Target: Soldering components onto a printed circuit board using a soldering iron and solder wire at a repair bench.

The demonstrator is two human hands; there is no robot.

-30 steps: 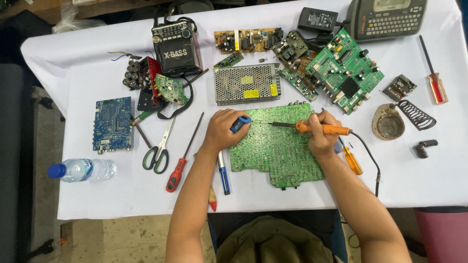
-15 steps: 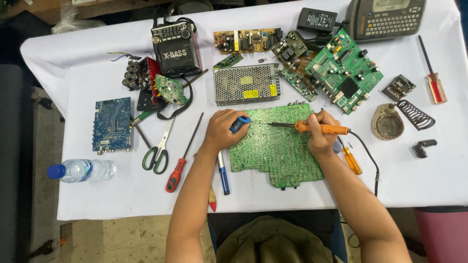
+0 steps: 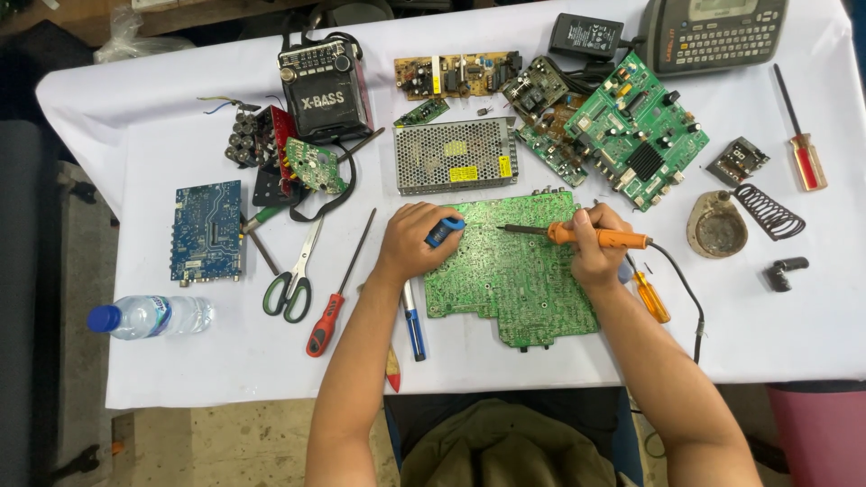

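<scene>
I'm gripping the orange soldering iron [image 3: 595, 238] in the right hand [image 3: 597, 255], left hand [image 3: 417, 239] clutching a blue tool [image 3: 442, 231] on the green circuit board [image 3: 510, 280]—keeping the tip steady.

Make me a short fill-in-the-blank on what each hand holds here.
1. The right hand grips a soldering iron whose handle is ____.
2. Both hands work over a large ____ circuit board.
3. The left hand holds a small ____ tool.

Missing words: orange; green; blue
</scene>
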